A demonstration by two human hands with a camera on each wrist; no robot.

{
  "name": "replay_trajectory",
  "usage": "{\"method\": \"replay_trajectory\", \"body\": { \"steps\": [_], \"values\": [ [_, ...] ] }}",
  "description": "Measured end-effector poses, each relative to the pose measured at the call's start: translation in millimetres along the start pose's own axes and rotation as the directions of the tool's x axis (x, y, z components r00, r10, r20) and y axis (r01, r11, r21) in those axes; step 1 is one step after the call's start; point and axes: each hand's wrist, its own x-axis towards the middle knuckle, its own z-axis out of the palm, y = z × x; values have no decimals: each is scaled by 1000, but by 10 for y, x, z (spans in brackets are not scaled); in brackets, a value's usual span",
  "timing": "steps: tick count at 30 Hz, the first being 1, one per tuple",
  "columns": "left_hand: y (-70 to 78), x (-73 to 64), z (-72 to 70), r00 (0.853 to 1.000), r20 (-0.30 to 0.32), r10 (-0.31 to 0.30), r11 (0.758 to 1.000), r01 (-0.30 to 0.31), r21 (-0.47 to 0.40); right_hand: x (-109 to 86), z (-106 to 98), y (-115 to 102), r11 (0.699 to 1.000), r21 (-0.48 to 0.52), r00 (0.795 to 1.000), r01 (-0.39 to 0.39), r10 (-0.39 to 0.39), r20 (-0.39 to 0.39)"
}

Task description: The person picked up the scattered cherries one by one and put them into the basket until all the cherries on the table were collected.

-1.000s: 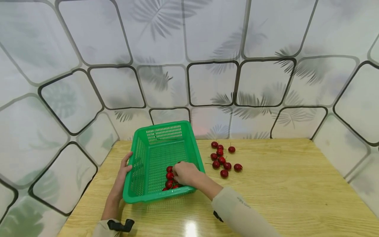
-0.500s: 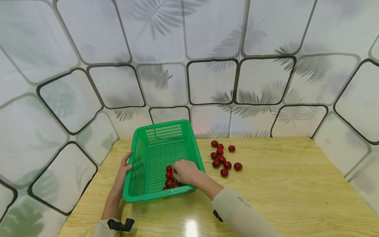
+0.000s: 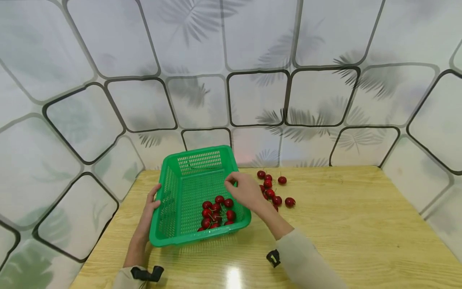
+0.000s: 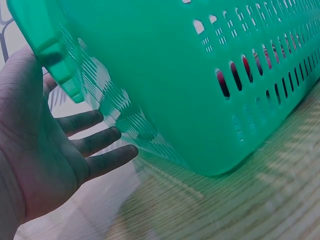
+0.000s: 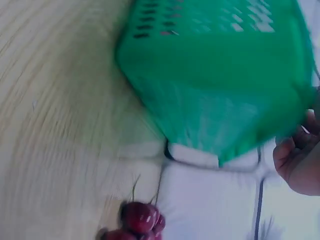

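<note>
A green plastic basket [image 3: 196, 242] stands on the left of the table in the head view, with several red cherries [image 3: 216, 217] heaped in its near right corner. My left hand [image 3: 146, 214] is at the basket's left side, thumb and index finger touching the rim; in the left wrist view its other fingers [image 4: 102, 140] reach out straight beside the wall. My right hand [image 3: 249, 192] is over the basket's right rim, its fingers loosely bent. Nothing shows between thumb and index finger. Several more cherries [image 3: 277, 200] lie on the table, right of the basket.
The wooden table [image 3: 343, 224] runs right of the basket. A patterned curtain-like backdrop [image 3: 260, 100] stands behind the table and along both sides. Black straps [image 3: 147, 274] sit on the wrists.
My right hand has risen out of the basket and moved right to its rim, exposing more cherries inside. It now blocks part of the loose cherries. The left hand and basket stay put.
</note>
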Motion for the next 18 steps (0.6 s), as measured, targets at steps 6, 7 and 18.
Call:
{"method": "replay_trajectory", "body": {
  "steps": [6,7,18],
  "values": [
    [4,-14,-11,1000,-5,23,1000,-23,0,-224,-384,369,982,57,973,-180,187,-136],
    [3,-15,-13,1000,-7,24,1000,-24,-2,-266,-442,426,978,22,967,-209,210,-146],
    [-17,3,-17,1000,6,7,1000,-7,2,-734,-948,920,858,-249,893,-449,444,-79]
  ]
}}
